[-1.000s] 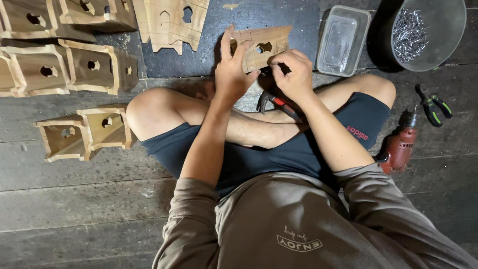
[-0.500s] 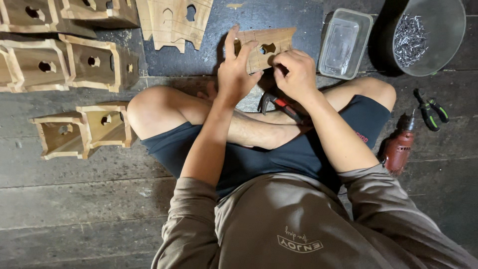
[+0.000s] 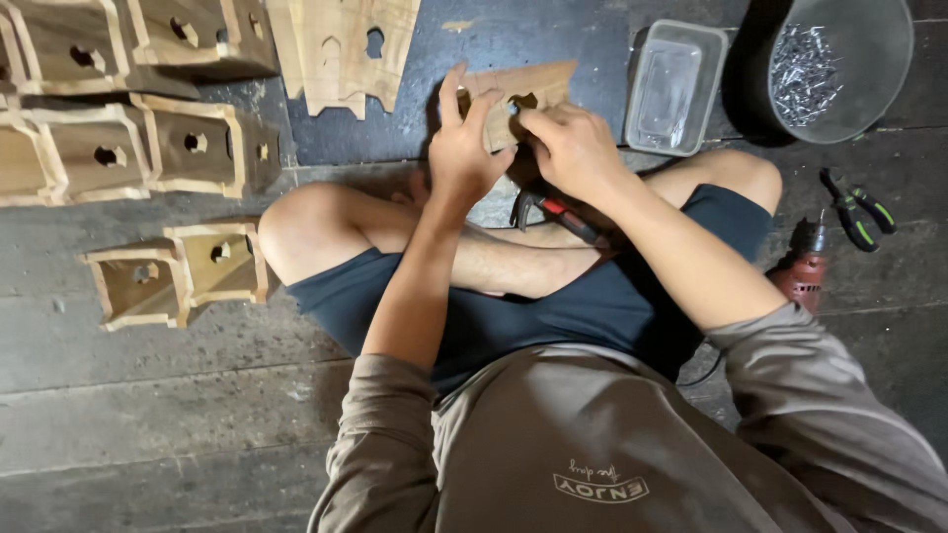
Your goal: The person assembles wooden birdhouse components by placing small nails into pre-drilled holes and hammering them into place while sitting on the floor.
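Head view: my left hand (image 3: pixel 464 148) grips the flat notched wooden panel (image 3: pixel 518 94) over my crossed legs, fingers closed around its edge; my right hand (image 3: pixel 573 148) pinches its lower edge. Red-handled pliers (image 3: pixel 553 209) lie beneath; clear plastic tray (image 3: pixel 674 87) sits beside.

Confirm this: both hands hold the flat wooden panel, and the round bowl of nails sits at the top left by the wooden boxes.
Wrong side. The head view shows the bowl of nails at the top right, beside the clear plastic tub. Left hand and right hand do hold the wooden panel.
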